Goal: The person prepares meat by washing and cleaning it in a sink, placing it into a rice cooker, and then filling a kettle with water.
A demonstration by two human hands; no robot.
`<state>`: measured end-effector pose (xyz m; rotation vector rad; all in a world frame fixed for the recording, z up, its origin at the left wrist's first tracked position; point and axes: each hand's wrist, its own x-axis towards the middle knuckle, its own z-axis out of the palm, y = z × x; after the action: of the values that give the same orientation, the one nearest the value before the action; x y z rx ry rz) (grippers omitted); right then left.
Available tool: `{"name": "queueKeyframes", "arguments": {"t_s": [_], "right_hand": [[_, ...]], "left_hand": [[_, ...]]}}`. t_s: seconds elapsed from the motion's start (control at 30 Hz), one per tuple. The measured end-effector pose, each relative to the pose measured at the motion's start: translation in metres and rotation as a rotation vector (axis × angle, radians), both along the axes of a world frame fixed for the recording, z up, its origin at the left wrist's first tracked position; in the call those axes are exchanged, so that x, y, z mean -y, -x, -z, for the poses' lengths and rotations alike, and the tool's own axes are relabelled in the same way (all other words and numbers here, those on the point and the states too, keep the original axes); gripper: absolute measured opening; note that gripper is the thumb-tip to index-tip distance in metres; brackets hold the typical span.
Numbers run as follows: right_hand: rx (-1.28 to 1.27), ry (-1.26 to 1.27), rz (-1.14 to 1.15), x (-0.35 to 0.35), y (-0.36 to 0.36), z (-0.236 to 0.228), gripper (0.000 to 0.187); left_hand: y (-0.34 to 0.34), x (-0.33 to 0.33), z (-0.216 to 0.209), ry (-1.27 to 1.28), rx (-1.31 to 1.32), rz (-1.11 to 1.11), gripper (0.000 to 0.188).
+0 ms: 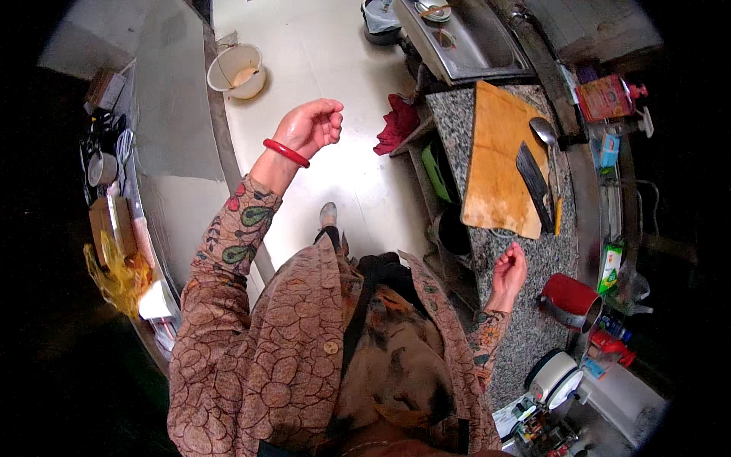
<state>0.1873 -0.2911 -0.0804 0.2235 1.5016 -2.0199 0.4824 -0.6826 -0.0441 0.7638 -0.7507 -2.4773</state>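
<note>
My left hand [311, 128] is raised over the pale floor, its fingers curled in loosely, with nothing visible in them. Its skin looks wet, and a red bangle [286, 152] circles the wrist. My right hand [511, 268] hovers by the edge of the granite counter [525, 335], fingers curled and no object showing. Just beyond it lies a wooden cutting board [495, 164]. On the board rests a dark-bladed kitchen knife [534, 186], and a metal ladle [545, 133] lies along its right edge. Part of a clear round thing [502, 233] shows under the board's near edge.
A steel sink [487, 49] holding dishes adjoins the counter's far end. On the right stand a red jug [569, 301] and a white appliance [553, 378]. A white bucket [242, 72] sits on the floor at far left. Red cloth [398, 126] hangs by the shelves below the counter.
</note>
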Motion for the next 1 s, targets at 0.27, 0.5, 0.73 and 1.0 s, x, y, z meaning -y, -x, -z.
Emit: {"name": "queueKeyframes", "arguments": {"t_s": [0.27,0.5,0.73,1.0], "right_hand": [[-0.154,-0.131,-0.134,0.127,0.0,-0.016,0.014],[-0.125,-0.066,-0.088,0.242,0.05,0.006,0.015],[-0.24,-0.153,-0.266,0.366,0.12,-0.009,0.015],[-0.423,-0.281,-0.15,0.476,0.222,-0.023,0.02]], "left_hand": [[0.04,0.114,-0.002,0.038,-0.05,0.036,0.016],[0.112,0.186,0.021,-0.043,-0.057,0.134,0.015],[0.233,0.239,0.028,-0.209,-0.002,0.288,0.013],[0.422,0.298,0.103,-0.39,0.056,0.563,0.009]]}}
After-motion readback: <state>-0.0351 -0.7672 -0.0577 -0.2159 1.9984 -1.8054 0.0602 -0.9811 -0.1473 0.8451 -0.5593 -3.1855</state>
